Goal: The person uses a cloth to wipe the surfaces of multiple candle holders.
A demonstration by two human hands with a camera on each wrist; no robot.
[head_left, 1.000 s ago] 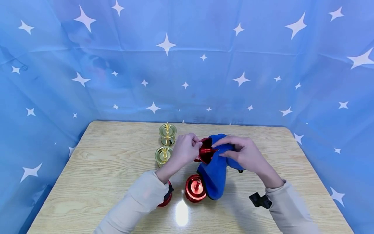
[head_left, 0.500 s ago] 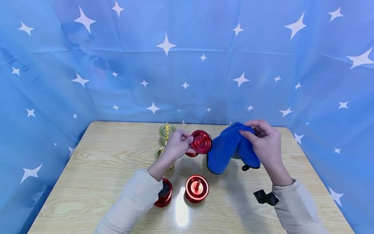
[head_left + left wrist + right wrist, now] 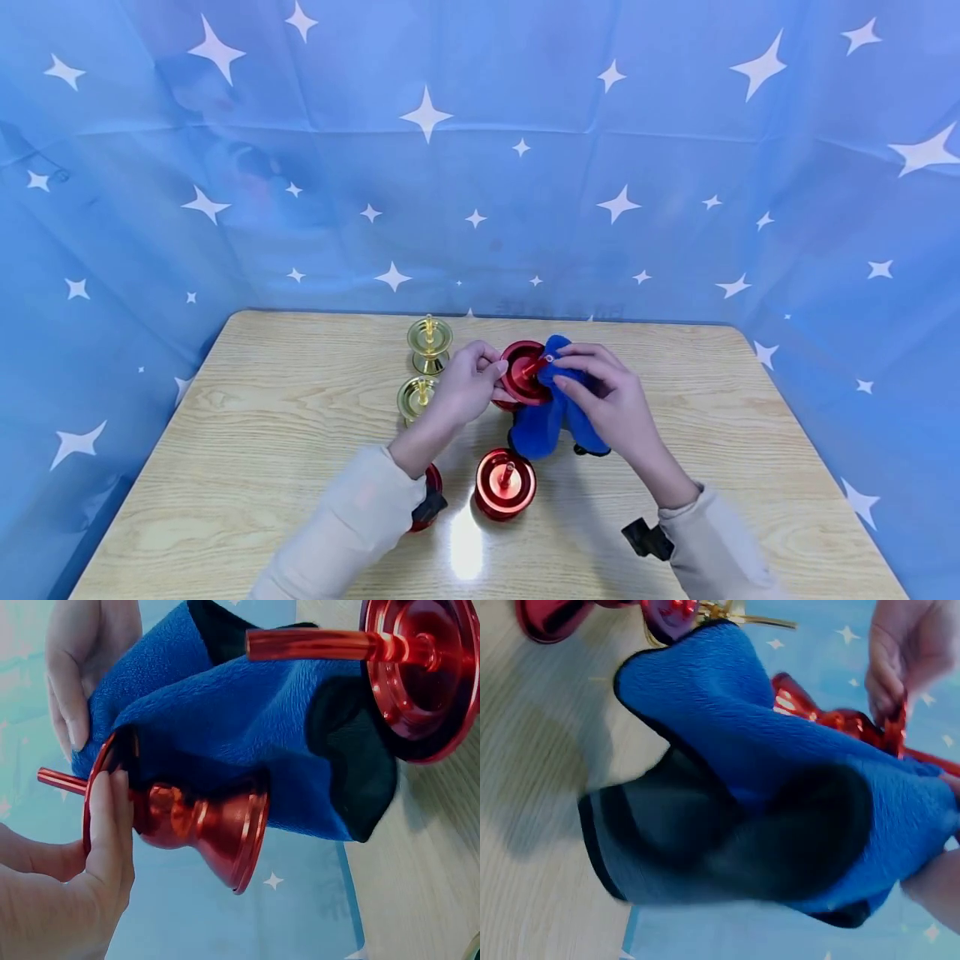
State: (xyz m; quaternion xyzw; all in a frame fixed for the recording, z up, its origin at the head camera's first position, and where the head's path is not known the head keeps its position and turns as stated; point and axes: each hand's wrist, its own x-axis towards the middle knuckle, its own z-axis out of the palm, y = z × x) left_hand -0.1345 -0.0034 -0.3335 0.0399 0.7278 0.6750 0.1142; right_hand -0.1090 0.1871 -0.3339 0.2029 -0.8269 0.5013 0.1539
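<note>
In the head view my left hand (image 3: pixel 467 385) pinches the rim of a shiny red metal candle holder (image 3: pixel 513 385), raised over the table and tilted. It has a shallow dish, a thin centre tube and a flared foot; the left wrist view shows it lying sideways with its foot (image 3: pixel 244 836) free. My right hand (image 3: pixel 611 404) grips a plush blue cleaning cloth (image 3: pixel 535 433) against the dish's right side, fingers close to the tube. The cloth's dark grey underside (image 3: pixel 787 840) hangs toward the right wrist camera.
Another red candle holder (image 3: pixel 505 490) stands upright just in front of my hands. A further red one (image 3: pixel 427 521) is mostly covered by the left sleeve. Two gold holders (image 3: pixel 430 337) stand left of my left hand on the wooden table (image 3: pixel 285 417). A blue starry curtain (image 3: pixel 480 167) surrounds the table.
My right hand drew the cloth away to the right half a second ago, and now has brought it back against the dish. The held candle holder has turned a little in my left hand.
</note>
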